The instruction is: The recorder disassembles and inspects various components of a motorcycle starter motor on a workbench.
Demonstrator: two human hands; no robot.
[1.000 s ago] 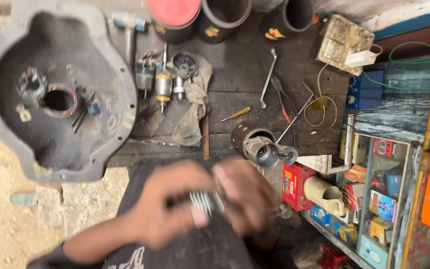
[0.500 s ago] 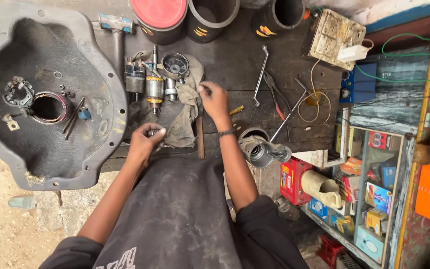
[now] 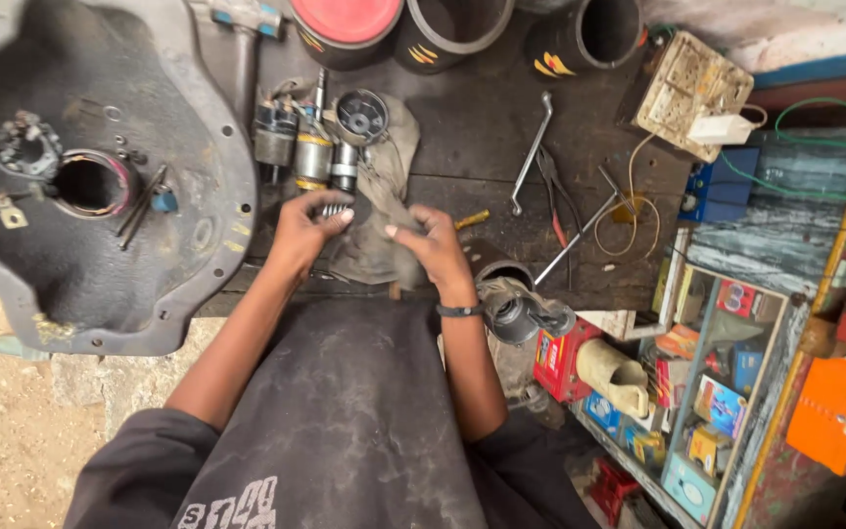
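Two hands work over a greasy rag on a dark workbench.

At the centre of the frame the left hand (image 3: 307,227) has its fingers curled around a small ribbed metal part (image 3: 333,208), while the right hand (image 3: 430,243) pinches a fold of the rag (image 3: 379,225) just beside it. Motor parts (image 3: 313,147) lie on the rag's upper edge. At the left a big grey metal housing (image 3: 100,196) holds loose bolts and a round opening. Along the top stand a red-lidded tub (image 3: 347,27) and two open black tubs (image 3: 452,29), whose contents cannot be told. A spanner (image 3: 531,152) lies to the right.
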